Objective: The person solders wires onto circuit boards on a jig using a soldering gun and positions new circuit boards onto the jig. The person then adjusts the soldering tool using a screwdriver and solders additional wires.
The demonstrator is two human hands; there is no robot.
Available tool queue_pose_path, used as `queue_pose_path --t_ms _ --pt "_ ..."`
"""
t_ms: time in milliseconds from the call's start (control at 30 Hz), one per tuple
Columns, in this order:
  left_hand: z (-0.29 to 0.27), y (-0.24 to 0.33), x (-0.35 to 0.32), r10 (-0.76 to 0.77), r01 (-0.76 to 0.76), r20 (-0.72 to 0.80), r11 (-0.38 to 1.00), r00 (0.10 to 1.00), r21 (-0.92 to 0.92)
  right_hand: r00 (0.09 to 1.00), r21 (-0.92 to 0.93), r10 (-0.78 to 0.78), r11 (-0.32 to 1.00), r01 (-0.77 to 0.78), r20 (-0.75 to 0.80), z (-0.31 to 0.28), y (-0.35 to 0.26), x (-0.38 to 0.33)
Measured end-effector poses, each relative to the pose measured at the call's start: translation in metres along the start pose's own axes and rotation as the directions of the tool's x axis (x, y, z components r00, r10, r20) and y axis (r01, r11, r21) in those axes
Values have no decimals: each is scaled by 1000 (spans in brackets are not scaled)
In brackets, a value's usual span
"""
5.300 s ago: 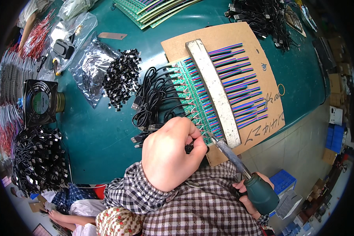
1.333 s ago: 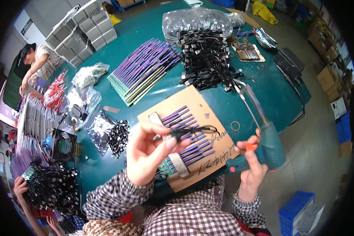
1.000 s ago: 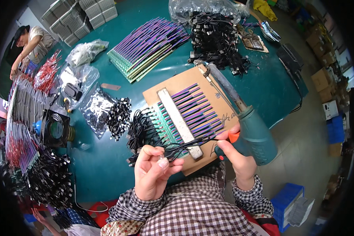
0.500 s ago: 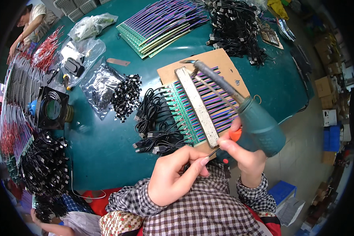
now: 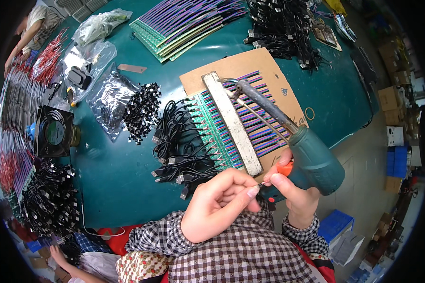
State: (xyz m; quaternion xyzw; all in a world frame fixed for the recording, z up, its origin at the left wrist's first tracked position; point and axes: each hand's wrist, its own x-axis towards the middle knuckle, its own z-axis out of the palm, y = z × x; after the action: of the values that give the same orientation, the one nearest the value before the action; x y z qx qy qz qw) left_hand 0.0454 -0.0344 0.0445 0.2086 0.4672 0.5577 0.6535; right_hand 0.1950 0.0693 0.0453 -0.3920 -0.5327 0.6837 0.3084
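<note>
Dark cable [image 5: 262, 183]: exposed span shortened

At the near edge of the bench [image 5: 123, 184], the soldering gun [image 5: 316, 162] sits in the closed right hand [image 5: 295, 195]; left hand [image 5: 217, 205] pinches the cable. Hands have drawn nearer, apparently steadying it; its tip is obscured.

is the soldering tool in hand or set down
In hand: the right hand holds the green soldering tool near its orange part.

Cardboard [image 5: 265, 59] is coloured brown; on it, wires [image 5: 269, 149] are striped blue/red/blk; circuit board [image 5: 216, 127] is coloured grn. Blk cables [image 5: 172, 129] are seen L of it, dk grn soldering-gun handle [image 5: 318, 162] w/ orange trigger [image 5: 284, 169] R.
</note>
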Motion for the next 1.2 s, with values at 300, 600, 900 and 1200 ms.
queue_pose_path --t_ms 300,600,900,1200 --pt "10 -10 7 118 -120 -84 992 989 -26 992 109 16 994 -2 -121 2 0 -5" --pt "14 -14 8 138 -137 -85 990 987 13 995 -5 73 997 -74 -70 -2 2 -5" --pt "23 -20 8 188 -206 -153 972 970 -113 998 136 47 990 -40 -47 3 8 -11" --pt "18 -26 4 215 -237 -162 963 963 -131 987 146 9 989 14 -158 14 9 -15"
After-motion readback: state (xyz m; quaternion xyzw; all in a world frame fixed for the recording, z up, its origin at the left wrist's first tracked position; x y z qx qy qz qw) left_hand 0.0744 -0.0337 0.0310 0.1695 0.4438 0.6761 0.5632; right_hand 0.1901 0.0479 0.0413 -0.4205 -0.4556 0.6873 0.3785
